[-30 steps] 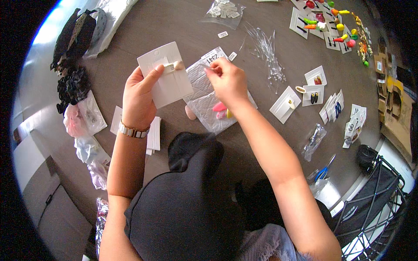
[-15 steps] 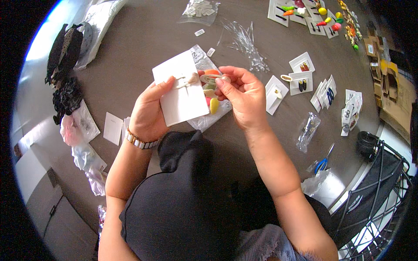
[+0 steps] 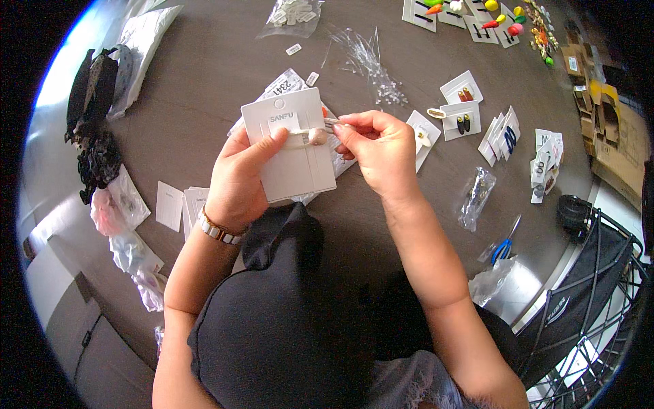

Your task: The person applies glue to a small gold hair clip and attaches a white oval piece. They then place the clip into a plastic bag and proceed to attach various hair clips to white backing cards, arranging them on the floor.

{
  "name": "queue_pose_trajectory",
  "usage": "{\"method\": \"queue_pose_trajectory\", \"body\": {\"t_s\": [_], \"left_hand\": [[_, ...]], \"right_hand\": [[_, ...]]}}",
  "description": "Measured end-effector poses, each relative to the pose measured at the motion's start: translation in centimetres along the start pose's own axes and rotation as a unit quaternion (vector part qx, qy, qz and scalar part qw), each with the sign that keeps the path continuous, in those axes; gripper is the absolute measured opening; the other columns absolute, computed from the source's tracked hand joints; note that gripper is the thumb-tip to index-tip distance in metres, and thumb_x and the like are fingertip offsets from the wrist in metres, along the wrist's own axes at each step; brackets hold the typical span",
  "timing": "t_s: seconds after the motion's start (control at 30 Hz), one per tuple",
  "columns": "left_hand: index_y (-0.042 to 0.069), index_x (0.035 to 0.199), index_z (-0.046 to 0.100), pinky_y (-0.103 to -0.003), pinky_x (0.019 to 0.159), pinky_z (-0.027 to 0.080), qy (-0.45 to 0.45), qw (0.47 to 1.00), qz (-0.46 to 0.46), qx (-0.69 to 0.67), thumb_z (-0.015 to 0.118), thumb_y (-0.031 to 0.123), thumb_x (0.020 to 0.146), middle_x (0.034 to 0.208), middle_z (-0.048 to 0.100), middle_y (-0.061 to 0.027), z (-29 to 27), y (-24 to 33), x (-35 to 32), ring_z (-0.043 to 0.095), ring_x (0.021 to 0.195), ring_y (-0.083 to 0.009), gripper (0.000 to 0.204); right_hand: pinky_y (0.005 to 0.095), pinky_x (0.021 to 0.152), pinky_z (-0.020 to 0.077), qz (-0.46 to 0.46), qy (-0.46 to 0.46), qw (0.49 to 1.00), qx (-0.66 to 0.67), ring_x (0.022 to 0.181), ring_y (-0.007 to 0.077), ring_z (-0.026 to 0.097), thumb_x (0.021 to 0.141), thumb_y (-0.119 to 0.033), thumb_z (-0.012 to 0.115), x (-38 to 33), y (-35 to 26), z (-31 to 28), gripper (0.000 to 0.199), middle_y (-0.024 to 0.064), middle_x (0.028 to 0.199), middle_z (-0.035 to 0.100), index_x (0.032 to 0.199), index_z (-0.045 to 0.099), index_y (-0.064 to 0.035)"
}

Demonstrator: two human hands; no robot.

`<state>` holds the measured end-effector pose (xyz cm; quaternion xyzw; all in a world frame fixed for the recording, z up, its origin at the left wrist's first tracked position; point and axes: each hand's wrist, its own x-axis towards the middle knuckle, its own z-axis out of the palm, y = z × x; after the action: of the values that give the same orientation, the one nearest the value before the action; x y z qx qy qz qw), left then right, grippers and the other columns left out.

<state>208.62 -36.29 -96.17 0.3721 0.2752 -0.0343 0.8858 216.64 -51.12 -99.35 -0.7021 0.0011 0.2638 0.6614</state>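
Note:
My left hand (image 3: 233,170) grips a white display card (image 3: 294,178), its thumb pressing on the front. A pale hair clip with a beige round bead (image 3: 317,137) lies across the card's slits. At the card's right edge, my right hand (image 3: 387,155) pinches a second light-coloured hair clip (image 3: 332,125), seen nearly edge-on; fingers hide part of it. Behind the card lies a clear plastic bag (image 3: 286,82), mostly covered, with a bit of orange showing beside the card.
Carded hair clips (image 3: 461,123) lie at right, with blue-handled scissors (image 3: 503,249) nearer me. Clear plastic fasteners (image 3: 371,65) spread beyond my hands, beside a bag of small white tags (image 3: 293,15). Blank cards (image 3: 169,206) and dark scrunchies (image 3: 99,160) lie at left.
The card has tilted up to face me more squarely. My right hand has turned its clip edge-on against the card's right side, and the colourful pieces behind are now mostly covered.

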Motion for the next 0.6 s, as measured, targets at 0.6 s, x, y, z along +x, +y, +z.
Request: {"method": "queue_pose_trajectory", "body": {"t_s": [0.6], "left_hand": [[-0.001, 0.108, 0.051, -0.036, 0.074, 0.052, 0.048, 0.991, 0.098, 0.074, 0.05, 0.011, 0.086, 0.099, 0.06, -0.0147, 0.8, -0.3, 1.5, 0.061, 0.087, -0.0234, 0.026]], "right_hand": [[0.0184, 0.059, 0.0467, -0.174, -0.014, 0.984, -0.041, 0.067, 0.0063, 0.055, 0.073, 0.004, 0.066, -2.0, -1.4, -0.7, 0.017, 0.0014, 0.077, 0.058, 0.087, 0.057, -0.0007]]}}
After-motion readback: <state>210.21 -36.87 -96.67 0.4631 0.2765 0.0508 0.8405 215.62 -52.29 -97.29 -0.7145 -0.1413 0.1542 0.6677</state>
